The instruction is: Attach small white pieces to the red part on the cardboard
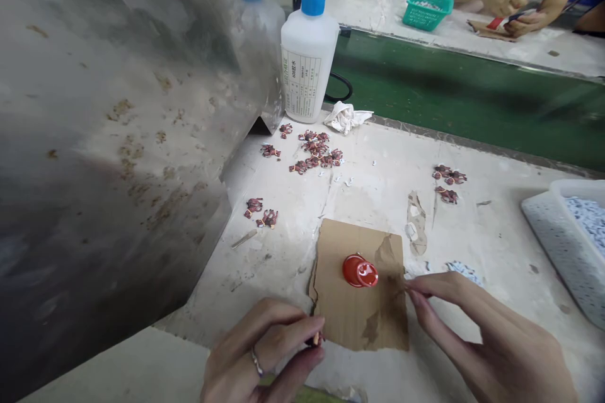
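Left hand: your left hand (265,352), a ring on one finger, sits at the near edge of the table (472,227), its thumb and fingertips pinched shut on a small dark piece (316,340) just off the near left corner of the cardboard.
Small figures: red-brown figures (316,150) lie scattered toward the far left of the table, with two more (261,212) nearer you along the left edge.
Glue bottle: a white bottle (308,56) with a blue nozzle stands upright at the far edge, a crumpled tissue (346,117) just beside it.
Cardboard: a torn brown sheet (359,308) lies flat near the near edge, with a red cap (360,271) on it.
Right hand: your right hand (491,340) rests with its fingers loosely curled, and its fingertips touch the cardboard's right edge; it grips nothing that you can see.
Tray: a white perforated tray (562,245) sits at the right edge.
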`<state>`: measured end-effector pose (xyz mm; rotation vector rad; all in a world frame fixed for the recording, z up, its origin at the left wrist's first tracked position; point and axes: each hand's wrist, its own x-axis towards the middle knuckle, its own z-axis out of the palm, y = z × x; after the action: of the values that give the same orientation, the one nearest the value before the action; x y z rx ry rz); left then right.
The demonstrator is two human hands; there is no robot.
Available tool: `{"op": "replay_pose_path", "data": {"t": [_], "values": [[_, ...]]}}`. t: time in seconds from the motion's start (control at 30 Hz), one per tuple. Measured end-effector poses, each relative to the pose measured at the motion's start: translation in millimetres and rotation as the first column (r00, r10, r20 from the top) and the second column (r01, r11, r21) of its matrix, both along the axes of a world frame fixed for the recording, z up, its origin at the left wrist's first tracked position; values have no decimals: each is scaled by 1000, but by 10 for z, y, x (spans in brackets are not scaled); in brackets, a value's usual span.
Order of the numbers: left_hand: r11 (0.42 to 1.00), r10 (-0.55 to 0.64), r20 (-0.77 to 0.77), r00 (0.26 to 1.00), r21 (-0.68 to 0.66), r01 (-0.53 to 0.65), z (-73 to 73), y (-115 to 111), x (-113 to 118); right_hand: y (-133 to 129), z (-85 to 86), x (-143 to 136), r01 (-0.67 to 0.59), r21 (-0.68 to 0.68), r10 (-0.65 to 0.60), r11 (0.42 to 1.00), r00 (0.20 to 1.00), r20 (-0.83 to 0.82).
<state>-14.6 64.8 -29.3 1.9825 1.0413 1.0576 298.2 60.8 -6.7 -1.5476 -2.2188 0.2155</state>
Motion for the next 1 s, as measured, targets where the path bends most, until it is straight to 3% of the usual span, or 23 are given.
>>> {"op": "replay_pose_path", "data": {"t": [0.13, 0.37, 0.63, 0.83, 1.0], "values": [[999, -34, -1, 999, -21, 34, -19, 4, 0, 40, 47, -126, -64, -33, 63, 997, 998, -30], [997, -9, 39, 999, -82, 12, 29, 11, 10, 114, 4, -175, -59, -39, 56, 997, 996, -65], [996, 13, 41, 999, -92, -9, 23, 5, 62, 152, 27, -257, -37, 34, 40, 999, 996, -77], [997, 55, 60, 997, -52, -52, 67, 18, 151, 134, 70, -212, -44, 9, 45, 999, 996, -73], [983, 175, 96, 980, -62, -170, 168, 161, 353, -34, 193, -346, -91, -87, 63, 992, 958, -278]]}}
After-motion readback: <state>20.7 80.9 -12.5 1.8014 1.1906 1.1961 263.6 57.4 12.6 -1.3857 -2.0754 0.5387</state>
